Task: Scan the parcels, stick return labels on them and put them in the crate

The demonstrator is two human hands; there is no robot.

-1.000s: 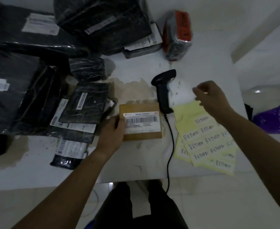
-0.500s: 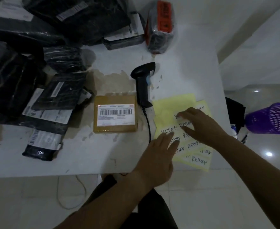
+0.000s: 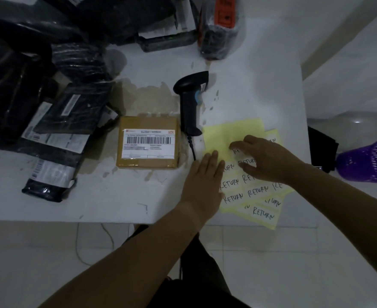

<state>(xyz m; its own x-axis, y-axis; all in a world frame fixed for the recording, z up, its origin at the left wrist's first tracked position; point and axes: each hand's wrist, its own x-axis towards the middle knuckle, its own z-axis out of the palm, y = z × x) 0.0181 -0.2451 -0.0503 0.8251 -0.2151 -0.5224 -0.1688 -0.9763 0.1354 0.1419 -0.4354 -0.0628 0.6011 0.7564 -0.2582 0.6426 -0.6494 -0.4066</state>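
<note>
A brown cardboard parcel [image 3: 148, 142] with a white barcode label lies flat on the white table [image 3: 107, 196]. Just right of it a black barcode scanner [image 3: 190, 101] lies with its cable running off the front edge. Yellow sheets of handwritten RETURN labels [image 3: 247, 192] are spread at the table's right front. My left hand [image 3: 204, 181] presses flat on the sheets' left edge, fingers together. My right hand [image 3: 266, 160] rests on the top sheet with fingertips at a label; I cannot tell whether a label is pinched.
Several black plastic-wrapped parcels [image 3: 56, 112] are piled across the left and back of the table. A wrapped parcel with an orange sticker [image 3: 220, 25] stands at the back. A purple mesh basket [image 3: 370, 162] lies on the floor to the right, beside a dark object [image 3: 321, 150].
My left hand let go of the brown parcel and moved right onto the label sheets. My right hand came down from above the sheets onto the top one. The camera shifted right.
</note>
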